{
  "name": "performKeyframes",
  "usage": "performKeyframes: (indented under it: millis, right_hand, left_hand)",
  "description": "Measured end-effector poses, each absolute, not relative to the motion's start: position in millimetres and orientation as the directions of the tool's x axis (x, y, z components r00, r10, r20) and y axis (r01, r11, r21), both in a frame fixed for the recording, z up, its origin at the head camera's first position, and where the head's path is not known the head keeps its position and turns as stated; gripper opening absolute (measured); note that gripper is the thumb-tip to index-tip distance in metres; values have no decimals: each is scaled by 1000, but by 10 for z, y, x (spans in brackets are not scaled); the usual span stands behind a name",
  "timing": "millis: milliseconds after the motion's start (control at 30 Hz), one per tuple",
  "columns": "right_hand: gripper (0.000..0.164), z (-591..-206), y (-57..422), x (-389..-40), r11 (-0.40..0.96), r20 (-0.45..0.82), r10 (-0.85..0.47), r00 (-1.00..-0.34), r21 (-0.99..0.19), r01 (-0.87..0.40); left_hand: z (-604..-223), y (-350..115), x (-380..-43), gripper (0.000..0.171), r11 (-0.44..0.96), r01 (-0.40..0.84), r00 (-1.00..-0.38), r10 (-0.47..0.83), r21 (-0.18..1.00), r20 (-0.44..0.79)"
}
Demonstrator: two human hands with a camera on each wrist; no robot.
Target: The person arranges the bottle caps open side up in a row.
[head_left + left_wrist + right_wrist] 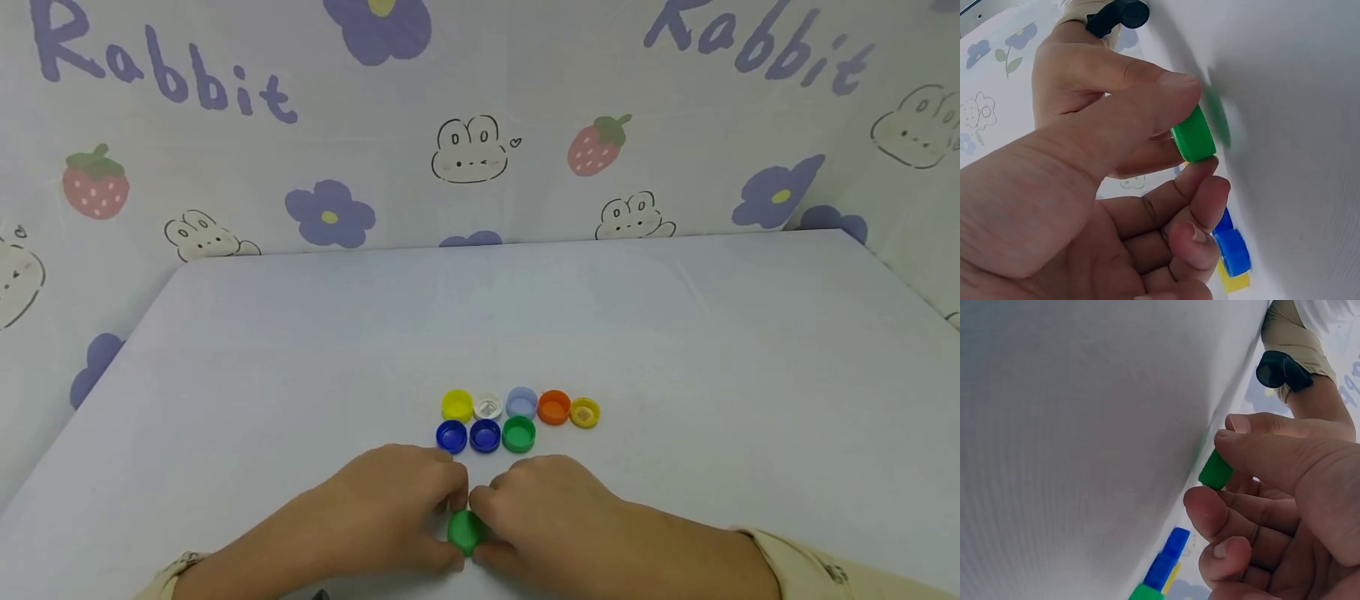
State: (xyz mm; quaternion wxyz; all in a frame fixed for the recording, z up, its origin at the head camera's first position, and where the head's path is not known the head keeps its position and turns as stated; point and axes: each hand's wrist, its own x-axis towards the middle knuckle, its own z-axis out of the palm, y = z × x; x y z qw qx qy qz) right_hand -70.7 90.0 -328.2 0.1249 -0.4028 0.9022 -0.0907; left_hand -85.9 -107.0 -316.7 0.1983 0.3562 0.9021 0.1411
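A green bottle cap [466, 532] is between my two hands near the front of the table, its closed top facing up in the head view. From the left, my left hand [390, 504] pinches it with thumb and curled index finger. My right hand [551, 521] grips its other side the same way. The ridged side of the cap [1195, 136] shows in the left wrist view, just off the white surface with a green reflection beside it. In the right wrist view the cap [1216, 471] is partly covered by the right thumb.
Beyond the hands, two rows of caps lie open side up. Nearer are two dark blue caps [485, 436] and a green one [519, 434]. Behind them sit yellow [457, 406], white [487, 407], pale blue [522, 403], orange [554, 407] and small yellow [585, 412] caps.
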Motion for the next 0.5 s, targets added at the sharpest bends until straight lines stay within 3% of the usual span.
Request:
performKeyframes:
  millis: [300, 500]
  right_hand:
    - [20, -3206, 1027, -685, 634, 25, -746, -665, -277, -722]
    - [22, -3211, 1097, -699, 637, 24, -740, -672, -295, -712]
  left_hand:
    - [-3082, -1117, -865, 24, 654, 539, -686, 706, 531, -174]
    - [-3098, -1080, -861, 33, 658, 540, -704, 695, 525, -147]
